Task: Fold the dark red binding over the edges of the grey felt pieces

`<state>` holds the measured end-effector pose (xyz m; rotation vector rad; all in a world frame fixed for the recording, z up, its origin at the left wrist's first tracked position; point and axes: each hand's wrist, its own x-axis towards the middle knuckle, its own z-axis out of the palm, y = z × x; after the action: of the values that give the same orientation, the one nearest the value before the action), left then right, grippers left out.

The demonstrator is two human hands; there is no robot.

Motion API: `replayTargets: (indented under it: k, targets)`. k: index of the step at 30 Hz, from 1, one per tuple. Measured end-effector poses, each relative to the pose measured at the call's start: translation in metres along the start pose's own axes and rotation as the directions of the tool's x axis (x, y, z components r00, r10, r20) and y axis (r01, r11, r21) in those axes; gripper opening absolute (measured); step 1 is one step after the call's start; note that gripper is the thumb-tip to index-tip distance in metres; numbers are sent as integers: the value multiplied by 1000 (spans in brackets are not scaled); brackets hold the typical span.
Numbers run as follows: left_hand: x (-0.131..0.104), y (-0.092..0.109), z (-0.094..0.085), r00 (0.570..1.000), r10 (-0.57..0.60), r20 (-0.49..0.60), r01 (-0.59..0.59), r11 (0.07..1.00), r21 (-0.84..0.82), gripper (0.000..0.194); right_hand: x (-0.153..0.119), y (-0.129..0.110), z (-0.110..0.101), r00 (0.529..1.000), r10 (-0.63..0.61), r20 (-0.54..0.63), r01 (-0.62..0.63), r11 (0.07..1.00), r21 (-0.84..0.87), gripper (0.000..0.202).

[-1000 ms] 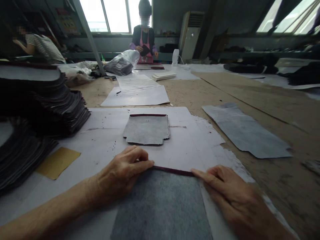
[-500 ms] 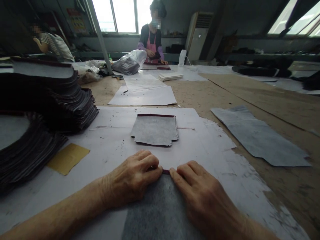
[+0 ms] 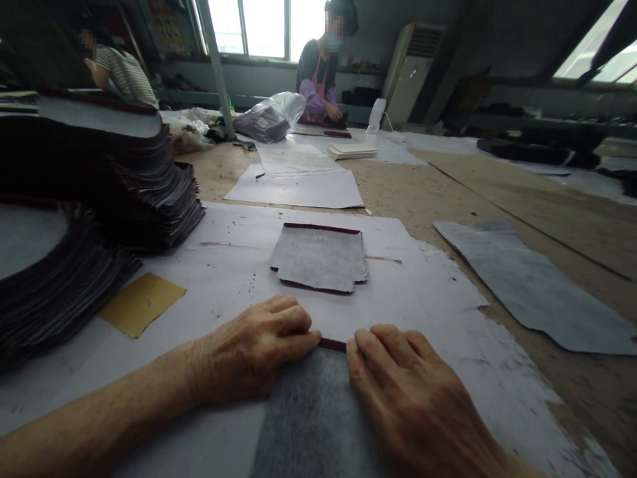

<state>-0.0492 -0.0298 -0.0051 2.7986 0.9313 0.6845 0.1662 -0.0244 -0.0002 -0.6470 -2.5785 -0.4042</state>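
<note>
A grey-backed panel [image 3: 318,405] lies on the white paper in front of me, with a narrow dark red folded strip along its far edge. My left hand [image 3: 263,345] pinches the left part of that edge, thumb and fingers pressed together. At the right part of the same edge, my right hand [image 3: 403,378] has its fingers bent and drawn together, pressing the fold. A short length of red fold shows between the two hands. Beyond them rests a stack of smaller grey pieces [image 3: 321,255] with notched corners and a dark red far edge.
Tall piles of dark-edged panels [image 3: 164,199] stand at the left, beside a yellowish square sheet [image 3: 143,304]. Another grey panel [image 3: 537,285] lies on the brown table at right. Across the table, a person in a pink apron [image 3: 318,86] works near a plastic bag [image 3: 271,119].
My right hand has slid slightly right along the fold, exposing more of the red strip. My left hand keeps its pinch. The view has shifted a little, and the person opposite has moved their hands.
</note>
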Motion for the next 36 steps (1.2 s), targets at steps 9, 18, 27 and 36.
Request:
replayTargets:
  k: [9, 18, 27, 36]
  targets:
    - [-5, -5, -2, 1000, -10, 7, 11, 998, -61, 30, 14, -14, 23, 996, 46, -70, -31, 979, 200, 31]
    - [-10, -11, -8, 986, -152, -64, 136, 970, -202, 25, 8, -4, 22, 994, 109, -28, -89, 915, 394, 30]
    - [-12, -10, -7, 999, -9, -37, 7, 998, -66, 23, 8, -2, 27, 996, 87, 21, -86, 870, 485, 38]
    - [-12, 8, -24, 939, -284, -197, 218, 929, -299, 30, 10, -3, 26, 1000, 21, 19, -27, 905, 425, 38]
